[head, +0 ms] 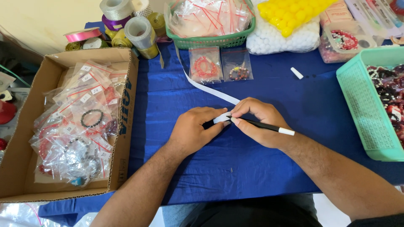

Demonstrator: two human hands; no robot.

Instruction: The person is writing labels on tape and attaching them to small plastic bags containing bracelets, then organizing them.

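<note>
My left hand point(197, 129) rests on the blue cloth point(269, 176) and pinches the near end of a long white strip of tape or ribbon point(206, 89). My right hand point(260, 121) meets it fingertip to fingertip, holding the same strip end and a black marker with a white tip point(269, 128) that lies across the fingers, pointing right. The strip runs away from my hands up towards the green basket point(210, 41). A white marker cap point(296, 73) lies loose on the cloth farther back right.
A cardboard box point(126, 126) of bagged bracelets stands at the left. Ribbon spools point(126, 29) sit at the back left. Two small bags with bracelets point(219, 64) lie before the green basket. A mint-green basket point(362, 109) of beads stands at the right; yellow and white pompoms point(286, 25) lie behind.
</note>
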